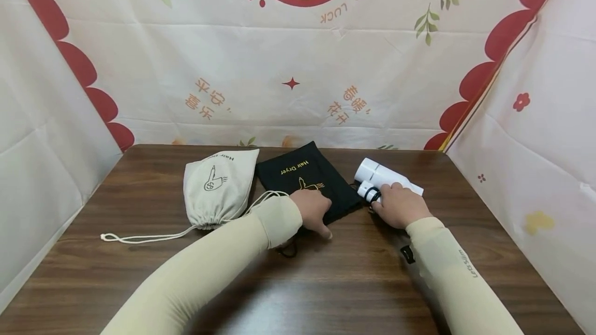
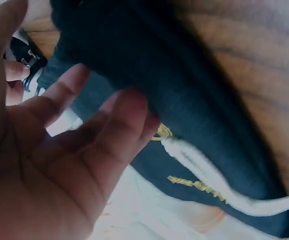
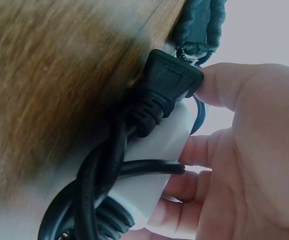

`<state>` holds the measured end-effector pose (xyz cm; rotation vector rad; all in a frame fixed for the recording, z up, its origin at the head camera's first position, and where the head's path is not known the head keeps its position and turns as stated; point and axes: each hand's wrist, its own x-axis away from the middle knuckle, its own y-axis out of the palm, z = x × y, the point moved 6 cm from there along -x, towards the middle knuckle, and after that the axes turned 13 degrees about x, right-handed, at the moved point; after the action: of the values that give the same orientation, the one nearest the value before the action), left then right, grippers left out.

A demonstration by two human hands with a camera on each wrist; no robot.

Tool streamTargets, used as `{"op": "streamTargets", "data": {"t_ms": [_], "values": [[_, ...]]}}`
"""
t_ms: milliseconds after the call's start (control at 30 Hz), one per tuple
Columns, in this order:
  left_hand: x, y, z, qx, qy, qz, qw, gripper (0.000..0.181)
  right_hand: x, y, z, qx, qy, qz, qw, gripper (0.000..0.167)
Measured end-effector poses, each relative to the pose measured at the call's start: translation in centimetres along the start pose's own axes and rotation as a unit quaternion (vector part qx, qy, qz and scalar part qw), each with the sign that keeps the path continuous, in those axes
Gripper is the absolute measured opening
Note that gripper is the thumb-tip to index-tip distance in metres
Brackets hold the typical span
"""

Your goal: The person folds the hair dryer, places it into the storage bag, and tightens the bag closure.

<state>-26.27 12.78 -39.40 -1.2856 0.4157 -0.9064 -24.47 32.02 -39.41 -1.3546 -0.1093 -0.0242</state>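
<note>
A black drawstring bag point(image 1: 321, 167) printed "Hair Dryer" in gold lies flat at the back middle of the table. My left hand point(image 1: 314, 208) is over its near edge, fingers loosely extended and gripping nothing; whether they touch the cloth is hidden. To the right, my right hand point(image 1: 400, 206) holds a white hair dryer point(image 1: 388, 176) lying on the table. In the right wrist view the fingers are against the white handle point(image 3: 169, 145), and the thumb rests at the black plug point(image 3: 169, 75). The black power cord point(image 3: 89, 190) is bundled beside the handle.
A beige drawstring bag point(image 1: 233, 190), gathered at its mouth, lies left of the black one. Its white string point(image 1: 149, 238) trails left, and another strand point(image 2: 199, 160) crosses the black bag. Printed cloth point(image 1: 279, 56) hangs behind and beside the wooden table point(image 1: 316, 293).
</note>
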Motion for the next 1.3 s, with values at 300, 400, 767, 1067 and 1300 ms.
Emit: {"op": "streamTargets", "data": {"t_ms": [300,400,767,1067,1300], "values": [[0.4,0.1,-2.6,-0.007,-0.049,0.014,0.9987,0.012,-0.3,0.0,0.0,-0.003,-0.007,-0.001,1.0,0.044],[0.5,0.0,-3.5,-0.001,-0.052,0.016,0.9985,0.011,-0.1,0.1,0.1,-0.004,-0.008,0.001,1.0,0.044],[0.5,-0.5,-5.4,0.103,-0.031,0.063,0.9922,0.033,-0.1,-0.1,0.0,-0.006,-0.009,0.003,0.9999,0.044],[0.9,-0.7,-6.4,0.134,-0.06,0.07,0.9867,0.018,0.5,0.3,-0.1,0.002,-0.018,0.001,0.9998,0.064],[1.4,-1.5,-6.5,0.18,-0.043,0.091,0.9786,0.017,1.5,-0.6,-0.7,0.023,-0.059,0.027,0.9976,0.03]]}}
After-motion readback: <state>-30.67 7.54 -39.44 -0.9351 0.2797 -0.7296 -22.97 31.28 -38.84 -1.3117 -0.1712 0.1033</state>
